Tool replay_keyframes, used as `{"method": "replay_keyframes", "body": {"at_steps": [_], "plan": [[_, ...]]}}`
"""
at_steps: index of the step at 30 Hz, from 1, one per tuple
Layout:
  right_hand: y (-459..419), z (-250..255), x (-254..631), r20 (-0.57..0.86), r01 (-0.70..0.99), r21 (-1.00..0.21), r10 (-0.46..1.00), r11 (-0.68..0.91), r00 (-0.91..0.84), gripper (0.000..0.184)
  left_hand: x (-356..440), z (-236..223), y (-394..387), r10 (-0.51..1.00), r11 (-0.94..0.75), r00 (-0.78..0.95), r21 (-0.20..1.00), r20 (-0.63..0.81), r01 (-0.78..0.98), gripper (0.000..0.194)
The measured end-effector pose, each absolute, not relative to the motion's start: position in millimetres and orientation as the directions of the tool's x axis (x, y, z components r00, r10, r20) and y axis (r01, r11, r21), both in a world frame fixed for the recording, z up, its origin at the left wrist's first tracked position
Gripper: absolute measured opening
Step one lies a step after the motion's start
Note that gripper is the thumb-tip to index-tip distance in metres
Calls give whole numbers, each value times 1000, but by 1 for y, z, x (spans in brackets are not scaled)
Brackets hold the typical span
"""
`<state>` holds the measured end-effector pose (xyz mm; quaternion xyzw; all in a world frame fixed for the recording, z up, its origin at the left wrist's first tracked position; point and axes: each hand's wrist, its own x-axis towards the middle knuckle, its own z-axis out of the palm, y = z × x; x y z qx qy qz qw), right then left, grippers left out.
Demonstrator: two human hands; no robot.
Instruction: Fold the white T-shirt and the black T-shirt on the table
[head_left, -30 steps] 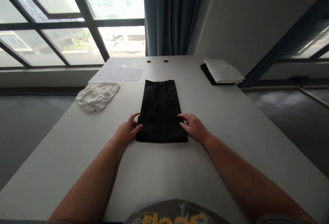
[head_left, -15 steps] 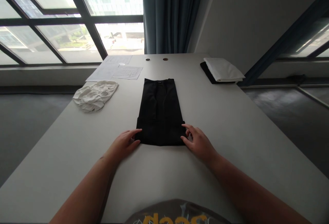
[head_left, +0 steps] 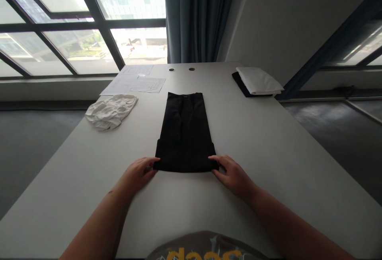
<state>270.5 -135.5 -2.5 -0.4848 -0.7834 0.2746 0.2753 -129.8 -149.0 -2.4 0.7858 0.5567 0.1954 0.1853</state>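
A black folded garment lies flat on the white table in front of me. A small label shows at its far edge, and its near end is turned up into a wide band. My left hand pinches the near left corner, fingers on top and thumb at the front edge. At the near right corner, my right hand grips the cloth the same way. Which kind of garment it is, I cannot tell.
A crumpled white cloth lies to the left, with papers behind it. At the back right, a folded white cloth rests on a black one. Two cable holes pierce the far part of the white table.
Both hands have come slightly nearer to me and closed on the near corners. The turned-up band's edge now sits a little lower and its corners spread slightly wider.
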Motion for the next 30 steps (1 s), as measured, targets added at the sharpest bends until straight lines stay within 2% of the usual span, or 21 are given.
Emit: {"method": "replay_keyframes", "body": {"at_steps": [10, 17, 22, 25, 28, 30], "plan": [[-132, -1, 269, 144, 630, -696, 926, 345, -349, 24, -123, 2, -149, 935, -352, 334, 420, 119, 836, 31], [-130, 4, 268, 174, 601, -718, 926, 352, -334, 37, -115, 7, -148, 926, -375, 336, 531, 173, 760, 30], [-125, 1, 267, 204, 526, -765, 915, 371, -348, 31, -114, 5, -148, 932, -356, 320, 576, 168, 735, 26], [-125, -3, 267, 166, 481, -832, 952, 276, -259, 33, -116, 2, -148, 947, -314, 289, 586, 139, 747, 23], [-125, -6, 268, 12, 483, -869, 982, 102, -187, 42, -115, 1, -146, 967, -253, 221, 610, 128, 751, 22], [-124, -8, 268, -40, 501, -864, 986, 48, -163, 47, -113, 1, -146, 976, -218, 177, 622, 128, 752, 22]]}}
